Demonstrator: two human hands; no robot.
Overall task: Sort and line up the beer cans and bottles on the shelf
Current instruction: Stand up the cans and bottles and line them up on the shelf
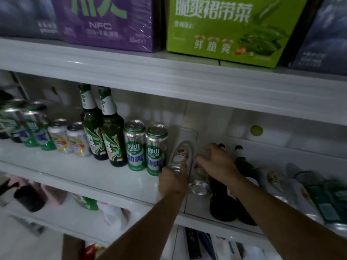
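On the white middle shelf stand a row of cans and bottles. Two tall green-and-silver Laoshan cans stand right of two green glass bottles. My left hand grips a silver can with a gold-and-red label, tilted, just right of the Laoshan cans. My right hand closes on a second silver can, which leans toward me. Two dark bottles stand right behind my right wrist.
Short white-and-yellow cans and green-and-blue cans fill the shelf's left part. Several cans and a green pack lie at the right. Purple and green cartons sit on the shelf above. Bags lie on the shelf below.
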